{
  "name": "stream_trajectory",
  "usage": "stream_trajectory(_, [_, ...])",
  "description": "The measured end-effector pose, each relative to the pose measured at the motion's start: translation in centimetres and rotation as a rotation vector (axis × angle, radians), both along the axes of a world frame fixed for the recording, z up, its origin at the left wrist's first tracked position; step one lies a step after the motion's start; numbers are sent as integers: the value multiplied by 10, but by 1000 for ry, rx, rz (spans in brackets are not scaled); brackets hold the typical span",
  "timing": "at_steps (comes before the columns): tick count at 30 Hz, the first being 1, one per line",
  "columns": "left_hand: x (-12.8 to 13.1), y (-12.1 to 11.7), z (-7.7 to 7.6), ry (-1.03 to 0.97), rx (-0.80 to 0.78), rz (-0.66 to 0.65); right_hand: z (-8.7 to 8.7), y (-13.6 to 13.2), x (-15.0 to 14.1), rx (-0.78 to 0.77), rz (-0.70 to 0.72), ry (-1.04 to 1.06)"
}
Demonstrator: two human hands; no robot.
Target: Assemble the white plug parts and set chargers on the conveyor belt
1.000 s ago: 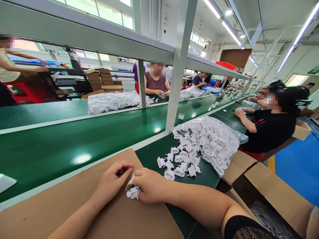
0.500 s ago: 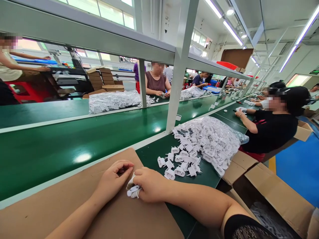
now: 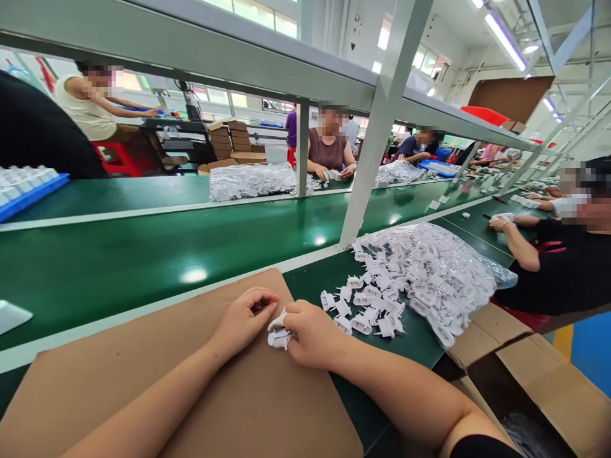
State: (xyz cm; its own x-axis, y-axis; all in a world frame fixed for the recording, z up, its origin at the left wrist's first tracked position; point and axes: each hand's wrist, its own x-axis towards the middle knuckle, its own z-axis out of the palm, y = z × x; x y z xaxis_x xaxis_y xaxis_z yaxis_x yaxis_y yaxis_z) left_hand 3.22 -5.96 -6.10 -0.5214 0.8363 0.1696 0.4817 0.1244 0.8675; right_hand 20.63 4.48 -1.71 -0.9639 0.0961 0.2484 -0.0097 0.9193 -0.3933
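Both hands rest on a brown cardboard sheet (image 3: 143,375) at the bench's near edge. My left hand (image 3: 244,321) is curled, fingertips pressed together near the right hand; what it holds I cannot make out. My right hand (image 3: 312,334) is closed on a small white plastic plug part (image 3: 277,337), with white finger cots on its fingertips. Just right of it lie loose white plug parts (image 3: 365,308), spilled from a clear bag of the same parts (image 3: 429,273).
A green conveyor belt (image 3: 143,254) runs behind the cardboard under a grey metal frame post (image 3: 377,133). An open cardboard box (image 3: 529,381) sits at lower right. A person in black (image 3: 568,267) works to the right; others sit across. A blue tray (image 3: 28,191) stands far left.
The camera view has swung to the left, so hands and parts appear shifted right. The hands keep the same pose together on the cardboard.
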Motion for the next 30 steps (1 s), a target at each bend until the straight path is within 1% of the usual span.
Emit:
stream_trajectory(4, [-3,-1,-5,33,-10,3,1,-5,1,34,33,-67])
stream_trajectory(7, [-6,-1,-10,44,-11,5,2,-9,2,16,62,-123])
stream_trajectory(10, [-7,-1,-11,45,-11,7,4,-11,3,-6,60,-170])
stream_trajectory(16, [-5,-1,-7,50,-17,12,4,-11,1,-25,60,-183])
stream_trajectory(24, [-4,-1,-5,37,-25,17,4,-13,0,102,68,-184])
stream_trajectory(27, [-1,-2,-4,51,-37,44,6,-13,0,147,107,-176])
stream_trajectory(30, [2,-1,-1,52,-67,68,8,-14,1,154,132,-141])
